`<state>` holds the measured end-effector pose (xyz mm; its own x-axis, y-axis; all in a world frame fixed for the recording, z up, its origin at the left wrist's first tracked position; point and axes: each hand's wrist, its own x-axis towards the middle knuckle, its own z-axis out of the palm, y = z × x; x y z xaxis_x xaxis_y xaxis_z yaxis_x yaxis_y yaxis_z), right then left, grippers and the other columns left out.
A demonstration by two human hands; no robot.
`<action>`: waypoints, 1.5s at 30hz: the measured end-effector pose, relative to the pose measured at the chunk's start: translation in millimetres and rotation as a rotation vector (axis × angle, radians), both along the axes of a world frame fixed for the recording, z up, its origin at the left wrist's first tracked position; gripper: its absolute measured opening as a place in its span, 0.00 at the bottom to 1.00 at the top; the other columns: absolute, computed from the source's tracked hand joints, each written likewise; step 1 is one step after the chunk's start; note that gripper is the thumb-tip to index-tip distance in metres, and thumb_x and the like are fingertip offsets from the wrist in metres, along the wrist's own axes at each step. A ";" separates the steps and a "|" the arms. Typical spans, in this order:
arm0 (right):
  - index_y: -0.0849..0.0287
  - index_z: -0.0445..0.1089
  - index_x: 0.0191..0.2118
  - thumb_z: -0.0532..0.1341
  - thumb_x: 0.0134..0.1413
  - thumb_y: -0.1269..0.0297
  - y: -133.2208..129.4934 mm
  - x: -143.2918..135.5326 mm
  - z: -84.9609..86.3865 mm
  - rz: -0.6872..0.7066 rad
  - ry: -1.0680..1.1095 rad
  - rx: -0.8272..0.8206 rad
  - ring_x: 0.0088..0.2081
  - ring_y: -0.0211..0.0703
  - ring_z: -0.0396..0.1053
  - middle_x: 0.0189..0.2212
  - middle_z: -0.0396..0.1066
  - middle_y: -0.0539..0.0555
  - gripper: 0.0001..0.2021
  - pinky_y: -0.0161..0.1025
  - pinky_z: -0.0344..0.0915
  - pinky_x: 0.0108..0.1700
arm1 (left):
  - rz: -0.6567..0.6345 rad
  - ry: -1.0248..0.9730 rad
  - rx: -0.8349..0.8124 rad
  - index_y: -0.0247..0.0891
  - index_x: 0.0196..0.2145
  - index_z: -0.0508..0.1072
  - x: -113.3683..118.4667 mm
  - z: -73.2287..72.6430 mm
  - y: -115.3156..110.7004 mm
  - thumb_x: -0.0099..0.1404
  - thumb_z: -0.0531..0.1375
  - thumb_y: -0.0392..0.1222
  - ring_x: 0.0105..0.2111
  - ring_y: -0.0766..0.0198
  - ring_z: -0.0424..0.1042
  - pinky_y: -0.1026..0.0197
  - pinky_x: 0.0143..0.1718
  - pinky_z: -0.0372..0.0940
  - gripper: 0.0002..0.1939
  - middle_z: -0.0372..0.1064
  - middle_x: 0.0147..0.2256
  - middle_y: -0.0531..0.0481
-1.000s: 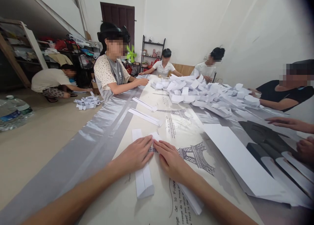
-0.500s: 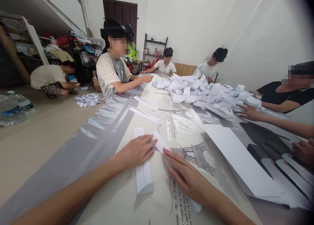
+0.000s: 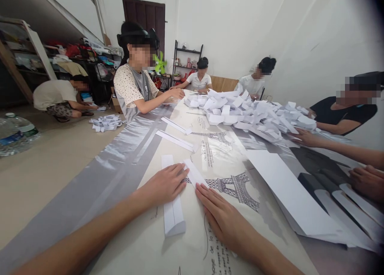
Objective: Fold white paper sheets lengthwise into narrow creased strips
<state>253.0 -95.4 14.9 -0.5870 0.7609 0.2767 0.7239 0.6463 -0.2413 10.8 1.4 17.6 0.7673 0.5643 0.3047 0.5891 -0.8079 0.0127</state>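
Hands flat: left hand (image 3: 163, 184) presses long white folded paper strip (image 3: 171, 211), right hand (image 3: 222, 215) pins second white strip (image 3: 195, 173) just beside it. Paper looks light, flimsy, creasable; best pinched at long edges.

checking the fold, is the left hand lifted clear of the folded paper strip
No, the left hand lies flat on the folded paper strip, pressing it to the table.

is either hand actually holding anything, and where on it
Nothing is gripped. The left hand presses flat on the middle of a folded white paper strip; the right hand lies flat on the near part of another strip.
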 end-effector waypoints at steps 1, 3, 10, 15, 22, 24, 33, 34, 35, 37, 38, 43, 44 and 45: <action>0.58 0.46 0.73 0.48 0.67 0.75 0.2 -0.2 -0.3 0.003 0.003 0.011 0.68 0.51 0.54 0.69 0.53 0.58 0.30 0.55 0.61 0.66 | 0.001 -0.001 0.009 0.35 0.62 0.62 0.8 0.1 -0.6 0.78 0.43 0.47 0.63 0.52 0.61 0.50 0.60 0.60 0.22 0.63 0.61 0.38; 0.58 0.45 0.73 0.48 0.66 0.76 0.6 -0.5 -1.6 0.009 0.007 0.033 0.68 0.51 0.54 0.68 0.54 0.58 0.32 0.55 0.61 0.66 | 0.001 0.008 0.032 0.33 0.62 0.62 2.3 -0.1 -1.4 0.78 0.43 0.46 0.63 0.51 0.60 0.49 0.60 0.59 0.22 0.63 0.61 0.37; 0.65 0.50 0.71 0.47 0.62 0.80 1.0 -2.2 -3.4 0.022 -0.044 0.048 0.69 0.51 0.52 0.68 0.55 0.63 0.32 0.54 0.60 0.67 | 0.012 0.073 0.058 0.31 0.63 0.61 4.8 -1.1 -1.5 0.78 0.43 0.44 0.65 0.50 0.58 0.48 0.63 0.55 0.23 0.61 0.63 0.37; 0.63 0.54 0.70 0.48 0.63 0.79 1.5 -4.0 -1.6 0.011 -0.005 0.016 0.68 0.51 0.54 0.67 0.58 0.61 0.30 0.55 0.61 0.66 | -0.005 0.077 0.066 0.28 0.63 0.61 5.5 -2.5 -2.1 0.78 0.42 0.43 0.67 0.51 0.54 0.47 0.67 0.47 0.23 0.61 0.63 0.35; 0.61 0.58 0.68 0.48 0.66 0.76 1.2 -4.3 -2.6 -0.042 0.073 -0.068 0.68 0.50 0.56 0.67 0.58 0.58 0.27 0.53 0.64 0.65 | -0.008 0.072 0.046 0.28 0.65 0.58 5.1 -10.6 0.9 0.78 0.42 0.44 0.67 0.53 0.55 0.50 0.65 0.52 0.25 0.58 0.66 0.36; 0.62 0.58 0.68 0.48 0.66 0.75 1.5 -3.9 -2.4 -0.042 0.073 -0.079 0.68 0.49 0.55 0.67 0.58 0.58 0.26 0.52 0.63 0.66 | -0.019 0.059 0.053 0.28 0.65 0.58 4.6 -11.6 1.6 0.78 0.42 0.44 0.68 0.53 0.54 0.50 0.65 0.52 0.25 0.58 0.66 0.36; 0.62 0.61 0.66 0.48 0.66 0.76 1.9 -4.1 0.6 -0.013 0.060 -0.088 0.69 0.48 0.54 0.66 0.60 0.57 0.25 0.51 0.61 0.67 | -0.067 0.035 0.013 0.41 0.66 0.58 1.0 1.2 1.1 0.79 0.43 0.44 0.67 0.52 0.55 0.48 0.63 0.57 0.22 0.56 0.67 0.41; 0.62 0.61 0.66 0.49 0.66 0.76 2.0 -4.0 0.3 -0.010 0.062 -0.090 0.68 0.48 0.54 0.66 0.60 0.57 0.25 0.51 0.61 0.67 | -0.060 0.043 0.008 0.41 0.66 0.58 1.0 2.0 1.0 0.79 0.43 0.44 0.67 0.51 0.56 0.48 0.63 0.57 0.22 0.56 0.67 0.41; 0.61 0.61 0.66 0.49 0.66 0.76 2.1 -3.7 0.1 -0.007 0.065 -0.091 0.68 0.48 0.54 0.66 0.60 0.56 0.25 0.52 0.61 0.67 | -0.055 0.054 0.003 0.41 0.66 0.58 1.1 2.6 0.8 0.79 0.43 0.44 0.67 0.51 0.56 0.48 0.63 0.57 0.22 0.56 0.67 0.41; 0.59 0.60 0.67 0.49 0.66 0.76 2.3 -2.2 1.5 -0.001 0.077 -0.097 0.69 0.48 0.54 0.66 0.59 0.56 0.26 0.53 0.61 0.67 | -0.045 0.076 -0.007 0.41 0.66 0.58 1.5 3.0 0.3 0.79 0.43 0.44 0.67 0.51 0.56 0.48 0.63 0.57 0.22 0.56 0.67 0.41; 0.58 0.59 0.68 0.50 0.66 0.75 2.5 -0.7 3.3 0.004 0.086 -0.107 0.69 0.49 0.54 0.67 0.59 0.55 0.26 0.54 0.61 0.67 | -0.040 0.084 -0.011 0.41 0.66 0.58 1.8 2.9 -0.1 0.79 0.43 0.44 0.67 0.51 0.55 0.48 0.64 0.57 0.22 0.55 0.67 0.40; 0.48 0.58 0.68 0.54 0.70 0.65 3.7 12.5 16.5 0.032 0.125 -0.247 0.68 0.49 0.55 0.67 0.58 0.50 0.24 0.55 0.62 0.66 | -0.028 0.052 -0.013 0.40 0.66 0.59 3.2 0.2 -1.1 0.79 0.43 0.46 0.67 0.51 0.55 0.47 0.63 0.56 0.23 0.55 0.67 0.40; 0.46 0.59 0.68 0.53 0.71 0.65 3.0 15.4 17.5 0.024 0.135 -0.263 0.67 0.48 0.56 0.66 0.59 0.48 0.23 0.55 0.63 0.66 | -0.028 0.044 -0.012 0.40 0.65 0.60 4.0 -0.5 -1.1 0.79 0.43 0.47 0.67 0.51 0.56 0.47 0.63 0.56 0.23 0.56 0.67 0.40; 0.44 0.59 0.67 0.51 0.72 0.66 1.6 17.9 17.3 0.008 0.146 -0.267 0.67 0.47 0.57 0.66 0.60 0.46 0.22 0.54 0.63 0.66 | -0.025 0.038 -0.011 0.39 0.64 0.61 5.1 -1.4 -1.0 0.79 0.43 0.48 0.67 0.51 0.56 0.47 0.63 0.56 0.23 0.57 0.66 0.39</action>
